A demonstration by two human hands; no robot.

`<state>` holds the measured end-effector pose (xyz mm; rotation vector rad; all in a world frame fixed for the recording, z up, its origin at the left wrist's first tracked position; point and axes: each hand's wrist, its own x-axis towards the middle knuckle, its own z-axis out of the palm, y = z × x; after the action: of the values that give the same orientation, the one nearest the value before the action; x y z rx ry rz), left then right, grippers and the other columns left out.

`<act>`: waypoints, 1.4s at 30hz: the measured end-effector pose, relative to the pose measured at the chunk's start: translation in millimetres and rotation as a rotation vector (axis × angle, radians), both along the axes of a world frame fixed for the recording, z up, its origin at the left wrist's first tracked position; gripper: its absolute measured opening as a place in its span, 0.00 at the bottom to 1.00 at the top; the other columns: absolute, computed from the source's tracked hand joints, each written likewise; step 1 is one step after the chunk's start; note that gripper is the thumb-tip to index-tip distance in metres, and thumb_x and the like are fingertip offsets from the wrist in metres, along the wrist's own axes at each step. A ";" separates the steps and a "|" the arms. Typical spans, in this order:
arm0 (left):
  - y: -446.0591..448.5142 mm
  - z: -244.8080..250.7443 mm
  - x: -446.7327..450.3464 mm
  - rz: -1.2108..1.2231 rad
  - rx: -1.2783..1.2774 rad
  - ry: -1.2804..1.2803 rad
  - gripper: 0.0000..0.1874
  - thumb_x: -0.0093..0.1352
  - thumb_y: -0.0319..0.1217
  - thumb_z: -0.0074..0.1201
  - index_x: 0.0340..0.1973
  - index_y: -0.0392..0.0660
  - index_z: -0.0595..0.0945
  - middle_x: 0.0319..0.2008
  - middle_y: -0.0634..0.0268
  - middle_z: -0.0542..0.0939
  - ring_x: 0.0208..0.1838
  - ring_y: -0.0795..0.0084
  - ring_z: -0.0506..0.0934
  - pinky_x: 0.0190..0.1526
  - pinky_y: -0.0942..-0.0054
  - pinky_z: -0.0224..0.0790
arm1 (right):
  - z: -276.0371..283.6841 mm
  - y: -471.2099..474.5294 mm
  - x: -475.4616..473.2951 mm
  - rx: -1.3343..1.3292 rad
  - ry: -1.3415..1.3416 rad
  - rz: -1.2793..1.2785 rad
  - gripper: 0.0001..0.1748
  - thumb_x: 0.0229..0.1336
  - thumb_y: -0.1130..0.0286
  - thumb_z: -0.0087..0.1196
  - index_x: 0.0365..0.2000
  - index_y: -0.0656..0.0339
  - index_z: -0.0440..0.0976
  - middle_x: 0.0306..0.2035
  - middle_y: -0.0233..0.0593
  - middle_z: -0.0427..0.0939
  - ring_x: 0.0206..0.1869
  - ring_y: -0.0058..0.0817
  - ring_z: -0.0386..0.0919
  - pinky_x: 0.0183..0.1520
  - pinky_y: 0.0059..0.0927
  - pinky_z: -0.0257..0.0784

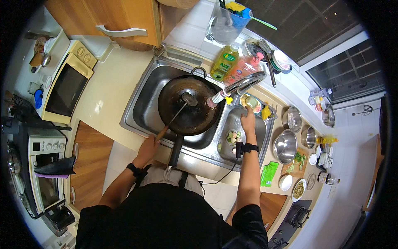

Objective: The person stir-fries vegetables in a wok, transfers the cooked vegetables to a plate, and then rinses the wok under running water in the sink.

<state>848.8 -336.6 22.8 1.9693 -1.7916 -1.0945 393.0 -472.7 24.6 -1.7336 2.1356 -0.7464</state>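
My left hand (147,148) grips the wooden handle of a long metal wok turner (189,99), whose head rests inside a dark wok (199,123). The wok sits over the larger basin of a steel double sink (143,90), its black handle pointing towards me. Stretched over the smaller basin (228,119), my right hand (248,119) has its fingertips on a pale yellow-green sponge (251,102) above a small dish (242,99). Its grip is partly hidden. A chrome faucet (248,81) with a ribbed white-and-pink end hangs over the wok's right rim.
Eggshells and green scraps (233,137) lie around the smaller basin's drain. Dish soap (224,62) and a pink pump bottle (244,70) stand behind the faucet. Steel bowls (285,146), a cutting board (289,169) and a green packet (269,174) are at right. A cable (222,180) trails from my right wrist.
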 end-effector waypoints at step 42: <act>-27.8 1.1 22.2 0.592 1.685 2.036 0.11 0.78 0.37 0.39 0.44 0.41 0.67 0.26 0.72 0.64 0.22 0.85 0.63 0.18 0.87 0.54 | 26.6 110.8 217.0 0.153 -0.432 0.015 0.25 0.55 0.76 0.55 0.54 0.73 0.68 0.51 0.61 0.75 0.54 0.52 0.75 0.57 0.38 0.68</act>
<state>871.0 -364.5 24.0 0.2317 0.9695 -2.6609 610.0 -361.9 51.2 -1.3618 1.8304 -0.8395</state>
